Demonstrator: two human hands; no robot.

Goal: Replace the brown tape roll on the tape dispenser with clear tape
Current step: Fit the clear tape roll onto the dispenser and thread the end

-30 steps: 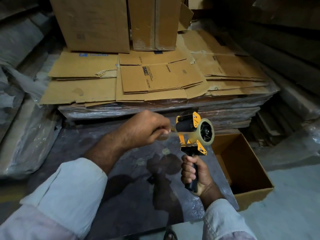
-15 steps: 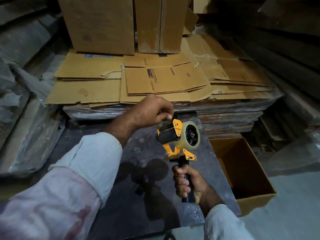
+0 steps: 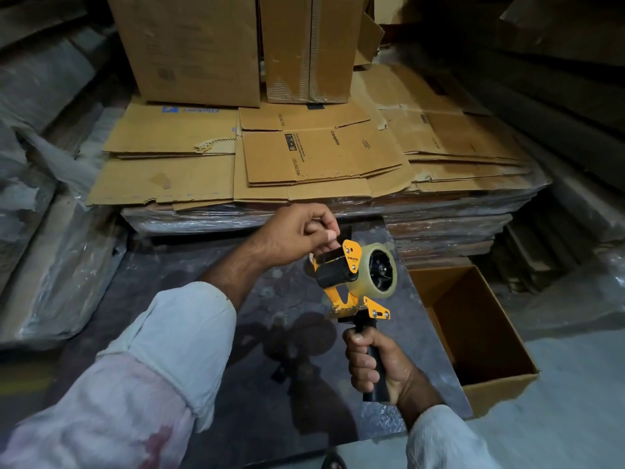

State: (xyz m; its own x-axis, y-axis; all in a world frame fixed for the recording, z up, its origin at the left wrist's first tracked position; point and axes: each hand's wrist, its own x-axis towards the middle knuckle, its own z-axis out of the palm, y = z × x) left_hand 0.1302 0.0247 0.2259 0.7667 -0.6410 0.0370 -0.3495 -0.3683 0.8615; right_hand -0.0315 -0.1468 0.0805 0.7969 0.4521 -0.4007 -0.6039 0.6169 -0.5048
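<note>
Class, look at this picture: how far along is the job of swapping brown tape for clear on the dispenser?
Done: a clear tape roll already sits on the tape dispenser; no brown roll is visible. In hand: the right hand grips the handle while the left hand pinches at the dispenser's front, by the black roller. Left: probably finishing threading the tape end; whether it is through cannot be seen.

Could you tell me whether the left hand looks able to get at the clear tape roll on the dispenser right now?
Probably yes: the left hand already pinches at the tape dispenser top, beside the clear tape roll, whose open side faces the camera unobstructed.
</note>
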